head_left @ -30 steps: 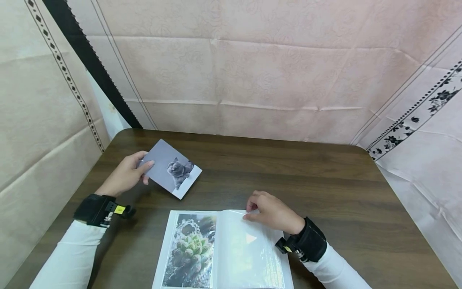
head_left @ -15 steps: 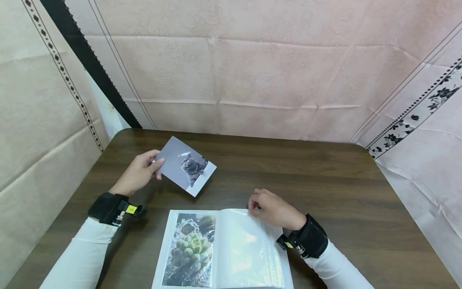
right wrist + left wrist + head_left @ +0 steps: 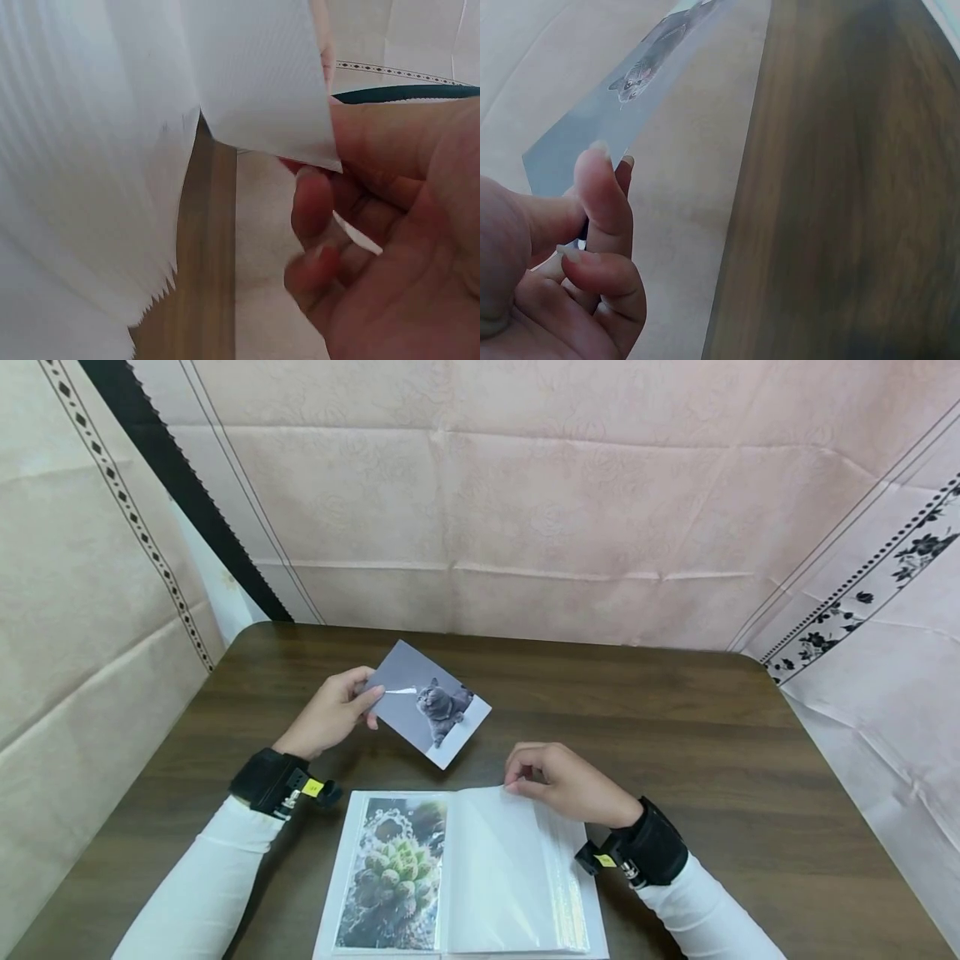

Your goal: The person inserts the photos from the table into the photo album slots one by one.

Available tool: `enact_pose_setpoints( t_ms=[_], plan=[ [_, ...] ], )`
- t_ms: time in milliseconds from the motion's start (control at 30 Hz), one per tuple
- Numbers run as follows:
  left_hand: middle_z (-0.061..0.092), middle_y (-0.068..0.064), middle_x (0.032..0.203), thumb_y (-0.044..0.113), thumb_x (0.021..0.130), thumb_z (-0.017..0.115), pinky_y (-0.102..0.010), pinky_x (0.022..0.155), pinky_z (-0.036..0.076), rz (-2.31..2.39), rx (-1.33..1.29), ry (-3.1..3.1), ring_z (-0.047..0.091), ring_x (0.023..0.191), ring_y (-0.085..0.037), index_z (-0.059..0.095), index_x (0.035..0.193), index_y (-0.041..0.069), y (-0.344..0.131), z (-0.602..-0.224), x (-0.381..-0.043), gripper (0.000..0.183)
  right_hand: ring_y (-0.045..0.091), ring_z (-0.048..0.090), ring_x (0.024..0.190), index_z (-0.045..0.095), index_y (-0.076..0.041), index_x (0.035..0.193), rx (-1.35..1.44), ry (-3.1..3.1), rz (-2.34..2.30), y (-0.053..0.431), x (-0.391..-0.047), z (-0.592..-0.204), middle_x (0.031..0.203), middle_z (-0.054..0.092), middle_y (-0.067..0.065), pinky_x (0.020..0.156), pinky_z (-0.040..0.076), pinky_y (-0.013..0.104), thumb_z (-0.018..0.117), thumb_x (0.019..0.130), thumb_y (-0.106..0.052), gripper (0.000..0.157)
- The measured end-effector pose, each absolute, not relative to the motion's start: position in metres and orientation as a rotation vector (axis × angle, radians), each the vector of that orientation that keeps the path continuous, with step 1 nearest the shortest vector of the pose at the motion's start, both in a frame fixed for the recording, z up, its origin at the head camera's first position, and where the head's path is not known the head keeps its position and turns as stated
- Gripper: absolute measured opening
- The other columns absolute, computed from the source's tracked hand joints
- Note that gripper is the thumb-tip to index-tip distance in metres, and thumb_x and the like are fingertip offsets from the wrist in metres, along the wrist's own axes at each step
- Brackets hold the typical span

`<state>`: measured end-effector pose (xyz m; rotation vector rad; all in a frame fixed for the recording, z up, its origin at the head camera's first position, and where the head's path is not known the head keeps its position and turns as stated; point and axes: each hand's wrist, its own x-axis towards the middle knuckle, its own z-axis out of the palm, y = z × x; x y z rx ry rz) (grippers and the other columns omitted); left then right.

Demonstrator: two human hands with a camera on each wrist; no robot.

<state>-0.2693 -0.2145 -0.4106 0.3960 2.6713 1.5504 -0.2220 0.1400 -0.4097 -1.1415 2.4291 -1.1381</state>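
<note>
A photo print of a grey cat (image 3: 442,714) is pinched by one corner in my left hand (image 3: 332,710), thumb on top, tilted above the table. In the left wrist view the same print (image 3: 592,120) runs away from the fingertips at a steep angle. On the table in front lies an opened photo album (image 3: 337,893), with a succulent picture (image 3: 401,868) on its left page. My right hand (image 3: 562,781) pinches the top edge of a blank sleeve page (image 3: 495,868) on the right side. Its lifted corner (image 3: 270,90) shows between thumb and fingers in the right wrist view.
The brown wooden table (image 3: 712,760) stretches around the album on all sides in view. Pale patterned cloth (image 3: 562,518) hangs behind it, with more cloth at both sides. Black wrist bands (image 3: 648,843) sit on both forearms.
My left hand has carried the cat print rightward, closer to the album's top. The right hand keeps hold of the sleeve page, which has risen and shifted slightly left at its top edge.
</note>
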Motion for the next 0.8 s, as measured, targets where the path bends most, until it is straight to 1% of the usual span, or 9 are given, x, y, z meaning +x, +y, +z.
enact_pose_setpoints(
  t_ms=[67,133,167,233,300,400,433,600,800],
  plan=[
    [0.061,-0.012,0.087,0.026,0.100,0.048,-0.034,0.059,0.043,1.547,0.407,2.663,0.060,0.072,-0.033,0.056,0.117,0.013,-0.209,-0.412,-0.270,0.024,0.011,0.052,0.079,0.067,-0.017,0.092,-1.150,2.369,-1.186,0.140,-0.222,-0.411,0.090,0.061,-0.008,0.069,0.046,0.026,0.064,0.090,-0.019,0.004],
    [0.060,-0.012,0.085,0.027,0.100,0.048,-0.032,0.054,0.037,1.543,0.410,2.657,0.061,0.072,-0.034,0.057,0.116,0.013,-0.205,-0.413,-0.272,0.023,0.012,0.052,0.078,0.067,-0.016,0.092,-1.161,2.330,-1.215,0.139,-0.222,-0.411,0.091,0.061,-0.006,0.067,0.044,0.026,0.063,0.091,-0.019,0.006],
    [0.060,-0.012,0.085,0.027,0.100,0.048,-0.032,0.053,0.036,1.541,0.414,2.654,0.061,0.072,-0.033,0.057,0.116,0.013,-0.203,-0.414,-0.272,0.023,0.012,0.052,0.078,0.067,-0.016,0.092,-1.167,2.325,-1.218,0.139,-0.222,-0.412,0.091,0.061,-0.005,0.066,0.044,0.025,0.062,0.092,-0.020,0.006],
    [0.061,-0.012,0.086,0.026,0.100,0.048,-0.033,0.057,0.042,1.556,0.412,2.632,0.061,0.072,-0.033,0.057,0.116,0.012,-0.200,-0.415,-0.274,0.023,0.013,0.052,0.077,0.066,-0.016,0.092,-1.159,2.328,-1.217,0.140,-0.222,-0.412,0.088,0.061,-0.004,0.066,0.044,0.025,0.062,0.092,-0.022,0.008],
    [0.062,-0.013,0.089,0.025,0.100,0.048,-0.039,0.067,0.049,1.581,0.414,2.605,0.061,0.071,-0.031,0.057,0.117,0.011,-0.197,-0.416,-0.275,0.024,0.013,0.051,0.074,0.066,-0.016,0.092,-1.131,2.346,-1.205,0.140,-0.221,-0.412,0.085,0.060,-0.003,0.064,0.043,0.024,0.062,0.092,-0.023,0.009],
    [0.063,-0.014,0.093,0.024,0.100,0.049,-0.048,0.077,0.050,1.612,0.418,2.564,0.061,0.070,-0.029,0.056,0.118,0.009,-0.194,-0.418,-0.277,0.024,0.014,0.050,0.072,0.066,-0.016,0.092,-1.088,2.369,-1.185,0.140,-0.221,-0.412,0.081,0.058,-0.003,0.062,0.042,0.024,0.061,0.093,-0.024,0.010],
    [0.063,-0.015,0.093,0.023,0.100,0.049,-0.047,0.078,0.051,1.619,0.418,2.553,0.062,0.070,-0.029,0.056,0.118,0.009,-0.193,-0.418,-0.277,0.024,0.014,0.051,0.072,0.066,-0.016,0.093,-1.079,2.374,-1.182,0.140,-0.221,-0.411,0.081,0.058,-0.002,0.062,0.042,0.025,0.061,0.093,-0.024,0.010],
    [0.062,-0.015,0.094,0.022,0.100,0.049,-0.045,0.076,0.052,1.622,0.429,2.511,0.062,0.072,-0.028,0.055,0.118,0.009,-0.188,-0.419,-0.278,0.024,0.014,0.052,0.073,0.066,-0.016,0.094,-1.052,2.410,-1.173,0.140,-0.220,-0.410,0.082,0.059,-0.003,0.063,0.044,0.026,0.060,0.093,-0.025,0.011],
    [0.060,-0.014,0.089,0.024,0.100,0.048,-0.047,0.071,0.050,1.589,0.439,2.490,0.064,0.072,-0.026,0.054,0.116,0.009,-0.182,-0.423,-0.277,0.023,0.013,0.053,0.075,0.067,-0.016,0.093,-1.010,2.468,-1.140,0.140,-0.219,-0.407,0.083,0.060,-0.004,0.065,0.047,0.028,0.063,0.092,-0.022,0.007]
  ],
)
